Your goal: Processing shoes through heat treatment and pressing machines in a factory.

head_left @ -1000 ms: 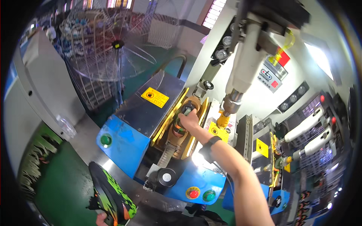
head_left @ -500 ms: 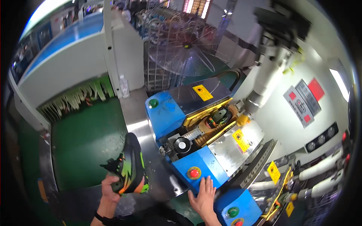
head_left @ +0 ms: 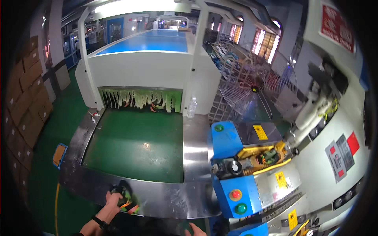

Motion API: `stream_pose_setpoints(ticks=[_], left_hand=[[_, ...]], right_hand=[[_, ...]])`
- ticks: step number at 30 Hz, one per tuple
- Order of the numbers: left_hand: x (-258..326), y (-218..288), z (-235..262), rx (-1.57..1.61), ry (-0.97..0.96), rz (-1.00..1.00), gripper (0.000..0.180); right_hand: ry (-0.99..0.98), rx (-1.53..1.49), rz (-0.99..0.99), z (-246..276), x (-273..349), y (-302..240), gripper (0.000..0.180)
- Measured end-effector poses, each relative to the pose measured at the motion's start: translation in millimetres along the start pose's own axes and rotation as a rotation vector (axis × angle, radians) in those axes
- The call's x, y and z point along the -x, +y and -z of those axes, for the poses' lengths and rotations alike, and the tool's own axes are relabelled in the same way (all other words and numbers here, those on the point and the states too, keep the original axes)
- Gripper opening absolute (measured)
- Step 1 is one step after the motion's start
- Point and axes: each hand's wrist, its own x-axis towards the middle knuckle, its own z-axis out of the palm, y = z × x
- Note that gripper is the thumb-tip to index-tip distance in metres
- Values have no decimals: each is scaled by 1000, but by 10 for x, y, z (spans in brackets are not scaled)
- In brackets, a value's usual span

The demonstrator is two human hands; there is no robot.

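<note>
The left hand (head_left: 113,200) grasps the black-green shoe (head_left: 129,200) over the metal rim (head_left: 169,198), well apart from the right hand (head_left: 195,230). The right hand, before at the blue housing (head_left: 251,189), is now at the lower edge; its grasp I cannot tell.

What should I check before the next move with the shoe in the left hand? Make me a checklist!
1. Left hand gripping the shoe: ok.
2. Right hand holding nothing: cannot tell; the lower edge cuts it off.
3. Right hand off the red button: ok, they're apart.
4. Other shoe between the yellow plates: ok.
5. Clear bottle standing upright: ok.
</note>
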Motion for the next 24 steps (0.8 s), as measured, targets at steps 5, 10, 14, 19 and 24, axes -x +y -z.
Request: stream_pose_setpoints(ticks=[5, 10, 14, 19, 24], left_hand=[[-872, -127, 834, -195, 108, -499, 66], [-1433, -132, 1192, -593, 56, -440, 75], [-1670, 342, 1295, -151, -429, -230, 78], [-2718, 1383, 719, -805, -130, -690, 68], [-4440, 1321, 280, -1378, -68, -1043, 63]], right_hand=[[53, -61, -278, -423, -59, 416, 36], [-374, 209, -18, -1085, -1126, -209, 36], [-503, 151, 78, -1802, -2316, -819, 37], [-843, 227, 364, -2591, -3686, -1542, 51], [-765, 281, 676, -4053, -5525, -1792, 51]])
